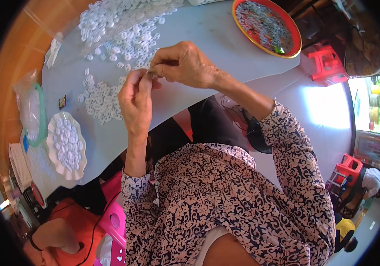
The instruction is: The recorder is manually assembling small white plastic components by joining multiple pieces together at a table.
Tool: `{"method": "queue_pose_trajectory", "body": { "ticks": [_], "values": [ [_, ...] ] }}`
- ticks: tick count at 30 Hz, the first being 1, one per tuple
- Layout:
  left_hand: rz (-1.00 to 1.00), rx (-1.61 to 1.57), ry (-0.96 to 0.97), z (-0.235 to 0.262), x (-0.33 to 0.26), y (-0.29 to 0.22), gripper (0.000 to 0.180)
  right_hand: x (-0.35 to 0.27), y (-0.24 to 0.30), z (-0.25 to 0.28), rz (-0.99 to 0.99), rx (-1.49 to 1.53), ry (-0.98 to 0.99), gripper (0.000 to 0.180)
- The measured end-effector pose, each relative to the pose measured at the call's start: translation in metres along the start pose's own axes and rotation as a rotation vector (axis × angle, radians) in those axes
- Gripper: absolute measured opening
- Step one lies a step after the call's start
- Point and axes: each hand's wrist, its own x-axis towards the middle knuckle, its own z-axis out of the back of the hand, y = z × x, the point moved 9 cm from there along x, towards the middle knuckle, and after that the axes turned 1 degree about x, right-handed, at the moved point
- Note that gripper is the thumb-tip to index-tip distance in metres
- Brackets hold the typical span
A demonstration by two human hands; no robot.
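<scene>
My left hand (135, 99) and my right hand (183, 64) meet over a pale grey table (198, 33). Their fingertips pinch one small white plastic piece (151, 73) between them; most of it is hidden by the fingers. Just beyond my hands, loose white ring-shaped pieces (100, 101) lie scattered on the table, thickening into a large heap (114, 22) at the far side. Patterned sleeves cover both forearms.
A white scalloped dish (66, 145) of white pieces sits at the table's left edge, beside a clear bag (29, 106) with a green rim. A red round tray (266, 26) with small pieces lies far right. Red stools (329, 64) and a pink stool (114, 224) stand around.
</scene>
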Motion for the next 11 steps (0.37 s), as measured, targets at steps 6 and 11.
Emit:
{"method": "queue_pose_trajectory", "body": {
  "ticks": [6,11],
  "values": [
    [0.089,-0.039,0.058,-0.001,-0.003,0.013,0.017,0.004,0.006,0.016,0.123,-0.233,-0.015,0.009],
    [0.100,-0.296,0.007,0.004,0.000,0.030,0.017,0.030,-0.019,0.073,0.149,-0.476,-0.103,0.011]
  ]
}}
